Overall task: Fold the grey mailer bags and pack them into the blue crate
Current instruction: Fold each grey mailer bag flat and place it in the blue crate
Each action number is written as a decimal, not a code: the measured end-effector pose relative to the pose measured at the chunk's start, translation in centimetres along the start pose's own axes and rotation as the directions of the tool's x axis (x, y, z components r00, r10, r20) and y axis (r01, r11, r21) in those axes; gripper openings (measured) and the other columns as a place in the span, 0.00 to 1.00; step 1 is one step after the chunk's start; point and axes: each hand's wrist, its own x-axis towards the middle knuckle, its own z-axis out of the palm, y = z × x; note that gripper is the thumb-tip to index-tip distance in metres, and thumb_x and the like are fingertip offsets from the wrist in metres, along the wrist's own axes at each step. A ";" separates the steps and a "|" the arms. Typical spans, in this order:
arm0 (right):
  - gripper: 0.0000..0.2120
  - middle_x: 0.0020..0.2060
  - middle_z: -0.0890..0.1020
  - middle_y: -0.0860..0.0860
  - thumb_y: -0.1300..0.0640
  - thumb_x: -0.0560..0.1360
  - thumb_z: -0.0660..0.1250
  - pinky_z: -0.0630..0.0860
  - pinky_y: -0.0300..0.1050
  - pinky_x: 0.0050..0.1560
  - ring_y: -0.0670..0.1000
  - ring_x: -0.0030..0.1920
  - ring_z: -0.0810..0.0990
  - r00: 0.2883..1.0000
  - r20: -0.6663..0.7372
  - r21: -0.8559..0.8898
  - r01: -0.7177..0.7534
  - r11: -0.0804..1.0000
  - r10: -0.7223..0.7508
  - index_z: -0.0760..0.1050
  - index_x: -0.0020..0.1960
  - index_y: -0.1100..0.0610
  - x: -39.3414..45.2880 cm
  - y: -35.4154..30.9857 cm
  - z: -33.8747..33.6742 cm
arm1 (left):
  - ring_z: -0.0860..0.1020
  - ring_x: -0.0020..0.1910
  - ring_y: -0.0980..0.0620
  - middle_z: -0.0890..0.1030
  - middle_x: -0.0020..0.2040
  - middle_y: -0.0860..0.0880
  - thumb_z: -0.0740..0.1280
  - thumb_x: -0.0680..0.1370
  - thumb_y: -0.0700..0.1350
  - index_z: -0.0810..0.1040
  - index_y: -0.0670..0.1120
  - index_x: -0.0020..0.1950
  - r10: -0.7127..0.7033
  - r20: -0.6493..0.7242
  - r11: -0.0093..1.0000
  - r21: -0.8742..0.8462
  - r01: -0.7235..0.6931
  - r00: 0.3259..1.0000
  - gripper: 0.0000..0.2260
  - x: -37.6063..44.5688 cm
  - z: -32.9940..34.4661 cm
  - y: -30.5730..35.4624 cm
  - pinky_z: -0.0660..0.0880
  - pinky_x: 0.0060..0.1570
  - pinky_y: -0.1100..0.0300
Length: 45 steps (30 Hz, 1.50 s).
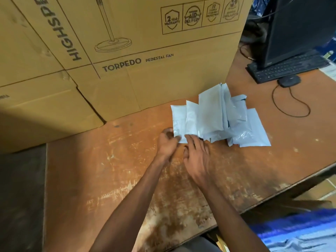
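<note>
Backed by 2 big cardboard boxes (127, 51), the nearer printed for a pedestal fan, standing at the far edge of a worn orange table (91, 170). Off to the far right on that table, well apart from the work: black monitor (300, 28), keyboard (289, 67), corded mouse (289, 81). At lower right, blurred at the frame's corner, a blue crate (298, 231) with what looks like pale plastic already lying inside; too smeared to tell how many pieces, or whether folded. On the table, just in front of the fan box, a loose overlapping heap of grey mailer bags (216, 115), several leaning up against one another, none visibly folded. At the heap's near-left corner, both hands on the nearest bag: left hand (167, 142) with fingers curled, pinching the bag's lower-left edge; right hand (196, 157) just beside it, fingers spread and pressing the bag's bottom edge, thumb tucked toward the left hand. Judged from this: early-to-middle going, 1 bag just being taken up for folding, most of the heap yet to be folded and carried across to the crate.
</note>
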 end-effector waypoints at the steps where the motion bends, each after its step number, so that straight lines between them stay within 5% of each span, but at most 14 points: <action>1: 0.26 0.70 0.76 0.52 0.58 0.77 0.69 0.71 0.54 0.68 0.54 0.70 0.75 1.000 -0.010 0.002 0.024 1.000 -0.024 0.72 0.74 0.55 0.0 0.0 0.1 | 0.80 0.30 0.51 0.86 0.43 0.47 0.71 0.77 0.33 0.78 0.45 0.55 -0.015 -0.006 0.998 -0.068 0.015 1.000 0.10 -0.5 -0.5 0.0 0.77 0.29 0.58; 6: 0.20 0.62 0.82 0.53 0.60 0.76 0.72 0.74 0.52 0.63 0.57 0.61 0.79 0.991 -0.118 0.202 0.086 0.976 -0.063 0.78 0.68 0.55 0.7 -1.8 0.9 | 0.79 0.32 0.54 0.83 0.44 0.44 0.70 0.79 0.34 0.78 0.40 0.61 -0.002 -0.005 0.975 -0.223 0.001 1.000 0.11 -3.2 -4.9 0.4 0.78 0.34 0.61; 10: 0.11 0.52 0.83 0.50 0.63 0.81 0.68 0.76 0.44 0.53 0.50 0.52 0.80 0.982 -0.172 0.558 0.034 0.829 0.076 0.80 0.62 0.57 1.0 -5.6 -0.4 | 0.80 0.41 0.56 0.83 0.44 0.49 0.64 0.84 0.40 0.80 0.41 0.64 0.128 -0.060 0.963 -0.231 -0.138 0.990 0.11 -5.5 -9.1 0.8 0.76 0.42 0.61; 13: 0.02 0.37 0.78 0.44 0.58 0.83 0.67 0.70 0.40 0.37 0.44 0.37 0.75 0.982 -0.101 0.726 -0.035 0.686 0.158 0.78 0.52 0.54 1.0 -7.5 -1.1 | 0.80 0.52 0.58 0.84 0.56 0.54 0.65 0.84 0.42 0.81 0.46 0.64 0.328 -0.166 0.943 -0.008 -0.334 0.930 0.10 -6.7 -11.9 0.1 0.74 0.49 0.61; 18: 0.07 0.46 0.86 0.57 0.57 0.82 0.70 0.80 0.53 0.45 0.62 0.50 0.84 0.959 0.232 0.855 -0.280 0.437 0.161 0.80 0.59 0.56 -0.2 -7.9 0.5 | 0.72 0.65 0.47 0.72 0.63 0.54 0.63 0.81 0.50 0.75 0.51 0.72 0.623 -0.110 0.671 0.584 -0.457 0.774 0.18 -9.1 -15.7 -3.7 0.72 0.61 0.53; 20: 0.06 0.43 0.86 0.56 0.56 0.80 0.72 0.79 0.52 0.44 0.65 0.48 0.83 0.932 0.326 0.808 -0.361 0.465 0.157 0.80 0.58 0.53 -1.8 -7.6 1.5 | 0.71 0.68 0.42 0.72 0.67 0.48 0.60 0.81 0.53 0.73 0.49 0.73 0.615 -0.053 0.603 0.675 -0.426 0.786 0.21 -9.8 -16.5 -6.5 0.71 0.67 0.47; 22: 0.10 0.44 0.86 0.56 0.53 0.79 0.72 0.80 0.54 0.46 0.65 0.48 0.84 0.931 0.347 0.699 -0.338 0.630 0.115 0.79 0.58 0.54 -3.5 -7.0 2.0 | 0.70 0.72 0.39 0.72 0.72 0.44 0.58 0.82 0.54 0.73 0.47 0.74 0.576 -0.020 0.555 0.744 -0.373 0.817 0.22 -10.5 -16.9 -9.5 0.68 0.71 0.44; 24: 0.15 0.54 0.83 0.57 0.55 0.80 0.69 0.77 0.54 0.53 0.61 0.55 0.80 0.979 0.204 0.472 -0.119 0.874 0.023 0.76 0.65 0.57 -5.1 -6.4 2.1 | 0.67 0.76 0.41 0.70 0.76 0.44 0.57 0.84 0.54 0.70 0.47 0.77 0.549 0.030 0.507 0.782 -0.362 0.835 0.24 -11.1 -17.2 -11.8 0.66 0.72 0.44; 26: 0.19 0.64 0.76 0.58 0.54 0.83 0.63 0.73 0.56 0.63 0.60 0.61 0.74 0.994 0.043 0.247 0.084 0.965 -0.098 0.70 0.72 0.59 -6.1 -6.5 1.6 | 0.62 0.79 0.45 0.66 0.80 0.47 0.56 0.85 0.55 0.66 0.49 0.80 0.532 0.062 0.473 0.806 -0.357 0.845 0.24 -11.6 -17.3 -12.7 0.62 0.72 0.47; 31: 0.22 0.72 0.74 0.56 0.50 0.85 0.55 0.71 0.58 0.71 0.59 0.72 0.72 0.978 0.037 0.233 0.192 0.953 -0.206 0.71 0.75 0.59 -6.1 -8.6 2.2 | 0.63 0.79 0.49 0.68 0.79 0.50 0.55 0.84 0.56 0.69 0.48 0.78 0.551 0.054 0.499 0.779 -0.380 0.833 0.24 -11.3 -17.6 -10.9 0.61 0.72 0.48; 37: 0.31 0.79 0.68 0.53 0.42 0.86 0.42 0.58 0.56 0.80 0.54 0.81 0.61 0.948 0.242 0.182 0.163 0.970 -0.205 0.64 0.80 0.58 -4.4 -10.1 5.0 | 0.58 0.82 0.49 0.66 0.80 0.48 0.52 0.86 0.54 0.65 0.46 0.80 0.520 0.111 0.469 0.791 -0.392 0.847 0.24 -8.3 -16.7 -10.0 0.58 0.77 0.45; 45: 0.28 0.80 0.65 0.52 0.45 0.87 0.45 0.54 0.57 0.82 0.53 0.82 0.58 0.945 0.213 0.146 0.221 0.964 -0.249 0.62 0.82 0.55 -4.4 -9.6 6.0 | 0.56 0.82 0.50 0.63 0.82 0.48 0.51 0.87 0.53 0.61 0.45 0.83 0.570 0.083 0.425 0.821 -0.380 0.817 0.24 -7.6 -16.1 -12.3 0.52 0.80 0.49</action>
